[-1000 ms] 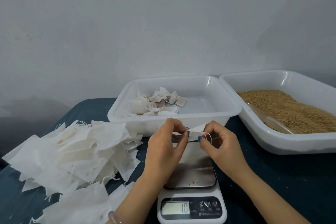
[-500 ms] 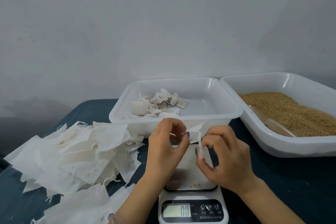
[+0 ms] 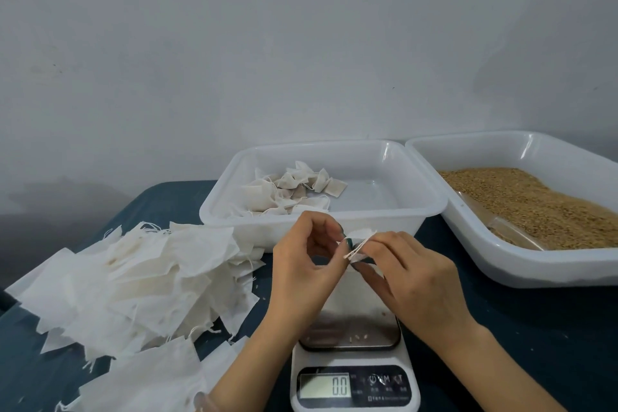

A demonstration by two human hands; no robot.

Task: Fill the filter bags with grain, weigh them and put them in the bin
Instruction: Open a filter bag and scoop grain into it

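Tabletop (image 3: 535, 328): bag (image 3: 361, 233) between hands (image 3: 301, 264) (image 3: 411, 274) above scale (image 3: 354, 334)

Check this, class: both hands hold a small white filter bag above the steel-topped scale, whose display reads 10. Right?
No: in the head view the steel-topped scale reads 0.0. Left hand and right hand do hold the small white filter bag above it.

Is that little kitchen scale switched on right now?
On. The scale shows 0.0 on its lit display.
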